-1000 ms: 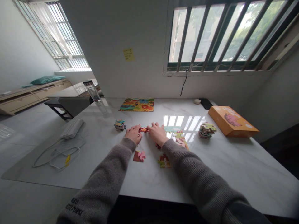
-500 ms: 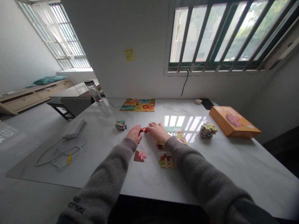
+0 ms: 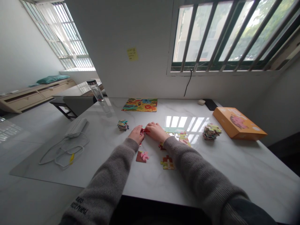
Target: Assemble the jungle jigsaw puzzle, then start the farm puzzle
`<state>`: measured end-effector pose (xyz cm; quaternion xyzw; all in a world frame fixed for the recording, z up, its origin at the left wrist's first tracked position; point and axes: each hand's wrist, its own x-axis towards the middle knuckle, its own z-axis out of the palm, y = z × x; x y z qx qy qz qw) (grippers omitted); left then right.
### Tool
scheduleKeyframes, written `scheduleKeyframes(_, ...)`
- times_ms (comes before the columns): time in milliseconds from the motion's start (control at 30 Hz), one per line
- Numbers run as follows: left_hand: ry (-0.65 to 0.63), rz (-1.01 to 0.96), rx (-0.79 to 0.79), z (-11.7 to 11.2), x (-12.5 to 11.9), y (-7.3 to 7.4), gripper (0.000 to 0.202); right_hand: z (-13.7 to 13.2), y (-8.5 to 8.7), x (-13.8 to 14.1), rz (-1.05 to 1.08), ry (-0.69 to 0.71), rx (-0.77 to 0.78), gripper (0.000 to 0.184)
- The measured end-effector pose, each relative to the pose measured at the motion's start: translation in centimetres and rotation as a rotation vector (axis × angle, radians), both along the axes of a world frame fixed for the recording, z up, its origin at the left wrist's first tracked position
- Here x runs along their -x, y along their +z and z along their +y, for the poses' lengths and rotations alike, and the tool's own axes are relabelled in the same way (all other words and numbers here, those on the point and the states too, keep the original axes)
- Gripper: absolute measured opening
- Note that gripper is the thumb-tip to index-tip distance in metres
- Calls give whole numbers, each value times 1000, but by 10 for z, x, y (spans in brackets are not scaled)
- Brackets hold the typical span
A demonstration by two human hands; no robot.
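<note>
Both my hands meet at the middle of the white marble table (image 3: 234, 168). My left hand (image 3: 136, 134) and my right hand (image 3: 155, 131) have their fingers curled and pressed down on a small red puzzle piece (image 3: 144, 130) between them. To the right of my right hand lies a partly joined strip of puzzle pieces (image 3: 180, 136). Two loose pieces lie nearer me: a red and pink one (image 3: 142, 156) and a yellow and red one (image 3: 167, 162). A small stack of pieces (image 3: 122, 125) sits just left of my left hand.
A taller stack of pieces (image 3: 212, 131) and an orange puzzle box (image 3: 239, 122) stand at the right. A finished colourful puzzle (image 3: 140, 105) lies at the back, a clear bottle (image 3: 96, 91) at the back left, a white adapter with cable (image 3: 67, 140) on the left.
My hands have stayed on the red piece, drawing slightly closer together. The view has shifted a little to the right and up.
</note>
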<state>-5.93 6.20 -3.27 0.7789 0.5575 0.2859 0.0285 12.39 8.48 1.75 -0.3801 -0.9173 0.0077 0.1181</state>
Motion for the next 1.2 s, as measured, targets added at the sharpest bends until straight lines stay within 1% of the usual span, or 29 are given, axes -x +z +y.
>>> scheduleKeyframes(133, 16, 52, 22, -3, -3, 7, 32, 0, 1, 0, -18, 7, 4, 19)
scheduleKeyframes(300, 103, 132, 66, -11, -7, 16, 27, -3, 0, 2, -16, -41, 4, 21)
scheduleKeyframes(400, 145, 165, 62, -15, -9, 19, 26, -2, -1, 4, -19, -81, 8, 26)
scheduleKeyframes(500, 159, 177, 61, -16, -10, 19, 27, 1, -1, 5, -28, -89, 17, 30)
scheduleKeyframes(600, 141, 185, 57, -15, -9, 18, 26, 3, -1, 4, -33, -65, 20, 28)
scheduleKeyframes(767, 115, 181, 72, -13, -7, 16, 32, 0, -2, 2, -20, -28, 13, 26)
scheduleKeyframes(833, 100, 174, 68, -11, -5, 15, 31, 0, -2, 0, -14, -2, 22, 24)
scheduleKeyframes(967, 12, 171, 52, -8, 3, 10, 28, 0, -3, -11, -1, 76, 57, 28)
scheduleKeyframes(1100, -77, 229, 52, -8, 6, 7, 36, -6, -10, -23, 86, 133, 46, 33)
scheduleKeyframes(1200, -105, 286, 77, -12, 4, 10, 41, -9, -13, -25, 123, 140, 22, 31)
